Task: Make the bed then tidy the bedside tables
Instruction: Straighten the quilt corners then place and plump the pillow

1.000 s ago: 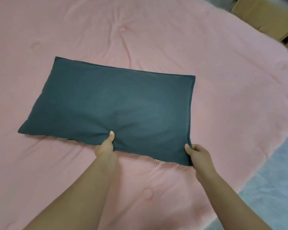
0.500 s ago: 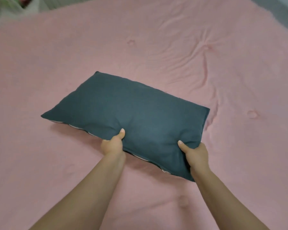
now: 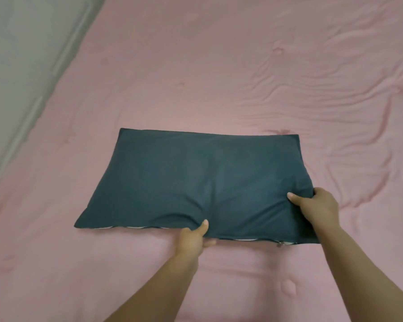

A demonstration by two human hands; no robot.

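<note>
Head view: a dark teal pillow (image 3: 196,182) — flat, rectangular, white showing along its near zippered edge — lies on the pink quilt (image 3: 219,66), long axis left to right. The left hand (image 3: 192,239) pinches its near edge; the right hand (image 3: 316,205) clamps its right end.

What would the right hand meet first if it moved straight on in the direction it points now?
The right hand points up-left and already grips the dark pillow, so it would likely just push further into that pillow; beyond is only pink bedcover.
</note>
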